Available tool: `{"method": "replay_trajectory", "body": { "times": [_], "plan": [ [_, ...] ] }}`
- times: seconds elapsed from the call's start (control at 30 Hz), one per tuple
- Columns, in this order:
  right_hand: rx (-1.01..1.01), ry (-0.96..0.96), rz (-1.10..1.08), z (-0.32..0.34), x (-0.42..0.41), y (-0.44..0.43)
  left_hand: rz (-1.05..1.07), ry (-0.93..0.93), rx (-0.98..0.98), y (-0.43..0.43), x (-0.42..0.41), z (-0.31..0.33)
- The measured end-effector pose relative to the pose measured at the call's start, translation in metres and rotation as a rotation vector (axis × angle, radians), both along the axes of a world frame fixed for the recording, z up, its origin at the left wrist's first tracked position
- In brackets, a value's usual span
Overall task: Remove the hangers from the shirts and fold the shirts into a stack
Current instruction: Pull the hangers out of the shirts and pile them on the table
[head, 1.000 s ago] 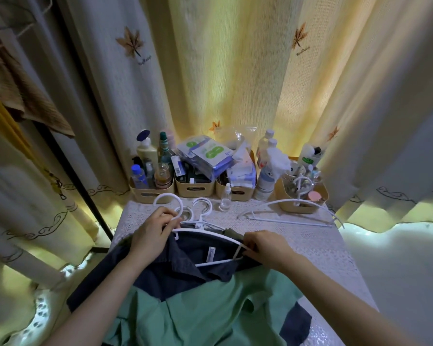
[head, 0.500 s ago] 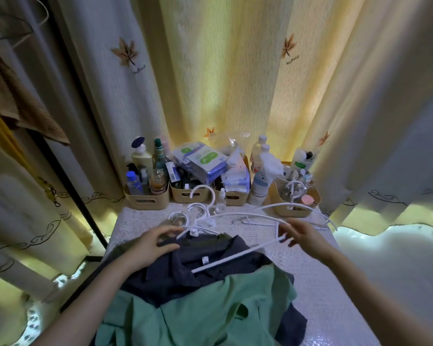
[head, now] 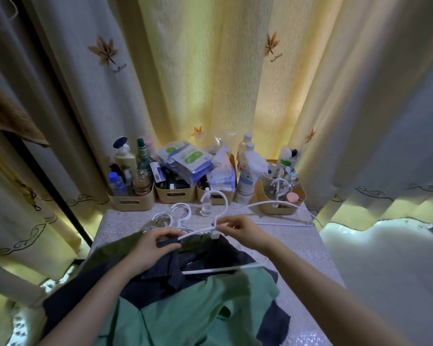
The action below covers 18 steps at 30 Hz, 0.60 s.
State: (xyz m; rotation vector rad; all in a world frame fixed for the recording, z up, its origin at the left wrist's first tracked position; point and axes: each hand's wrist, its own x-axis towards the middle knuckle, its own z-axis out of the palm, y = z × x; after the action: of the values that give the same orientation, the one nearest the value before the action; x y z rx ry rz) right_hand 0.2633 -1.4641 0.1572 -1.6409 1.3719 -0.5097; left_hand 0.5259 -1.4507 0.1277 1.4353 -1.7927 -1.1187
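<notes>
A pile of shirts lies on the table: a dark navy shirt [head: 175,270] on top at the middle, a light green shirt [head: 185,313] nearest me, an olive one [head: 115,250] at the left. A white hanger [head: 218,221] sits partly out of the navy shirt, its bottom bar across the cloth. My right hand [head: 238,231] pinches the hanger's neck just under the hook. My left hand [head: 155,248] holds the navy collar and touches the hanger's left arm. Two more white hooks [head: 178,216] poke out behind the pile.
A loose white hanger [head: 285,213] lies at the table's back right. Beige baskets [head: 130,202] full of bottles and packets line the back edge, with a small clear bottle [head: 206,208] in front. Curtains hang all round; the lace-covered table [head: 298,245] shows on the right.
My right hand has come back left from the table's right side and now pinches a hanger's neck at the middle. My left hand has shifted right onto the navy collar.
</notes>
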Motion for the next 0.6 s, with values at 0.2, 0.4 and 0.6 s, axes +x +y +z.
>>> {"method": "replay_trajectory", "body": {
  "times": [0.2, 0.4, 0.6],
  "plan": [
    [0.039, -0.054, -0.377, 0.006, -0.110, -0.050, 0.041, -0.045, 0.073, 0.003, 0.018, -0.013],
    [-0.015, 0.141, -0.668, -0.052, -0.192, -0.076, 0.124, -0.063, 0.063, 0.005, 0.011, -0.019],
    [0.020, 0.242, -0.570, -0.085, -0.189, -0.106, 0.137, -0.069, 0.085, -0.001, 0.017, -0.015]
  ]
}}
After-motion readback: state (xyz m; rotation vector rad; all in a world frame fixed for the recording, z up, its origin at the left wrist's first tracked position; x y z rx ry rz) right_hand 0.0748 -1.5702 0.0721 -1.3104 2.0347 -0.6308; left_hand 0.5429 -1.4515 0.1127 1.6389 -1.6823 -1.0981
